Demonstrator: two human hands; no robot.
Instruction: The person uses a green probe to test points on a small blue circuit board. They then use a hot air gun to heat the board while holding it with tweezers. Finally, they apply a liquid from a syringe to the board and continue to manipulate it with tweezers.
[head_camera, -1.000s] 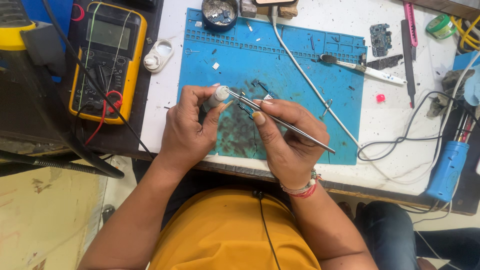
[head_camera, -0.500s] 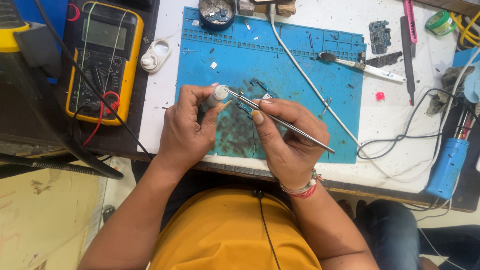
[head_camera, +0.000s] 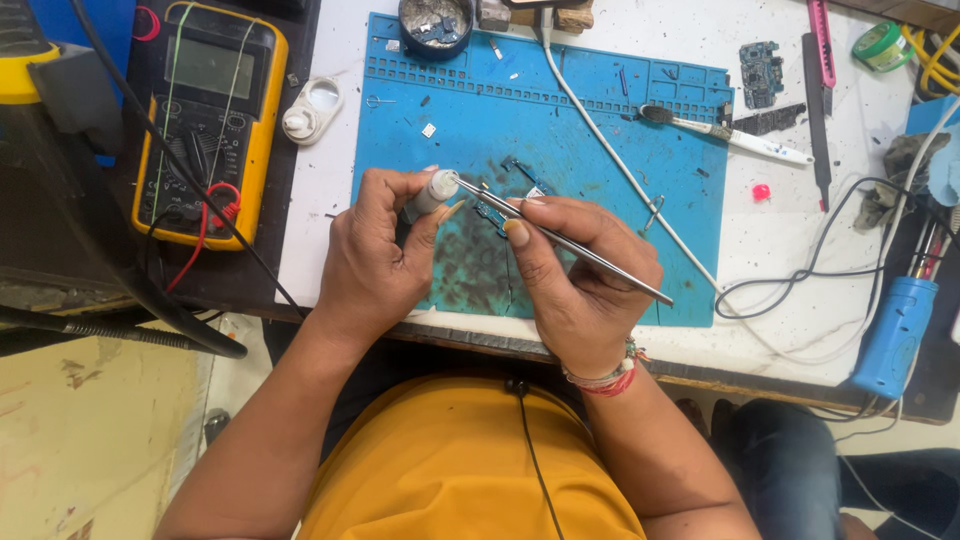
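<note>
My left hand (head_camera: 375, 260) grips a small grey cylindrical part (head_camera: 432, 192) between thumb and fingers above the blue work mat (head_camera: 590, 140). In my right hand (head_camera: 580, 275) are metal tweezers (head_camera: 560, 240), held like a pen. Their tips touch the top end of the grey part. A small dark circuit piece (head_camera: 492, 214) lies on the stained middle of the mat just under the tweezers.
A yellow multimeter (head_camera: 210, 120) with red and black leads lies at the left. A round tin (head_camera: 436, 22), white cable (head_camera: 620, 165), brush (head_camera: 725, 132), small circuit board (head_camera: 762, 62), pink knife (head_camera: 824, 40) and blue handled tool (head_camera: 895, 335) lie about the white bench.
The view has shifted slightly. Both hands keep the same hold, with the tweezers still at the grey part.
</note>
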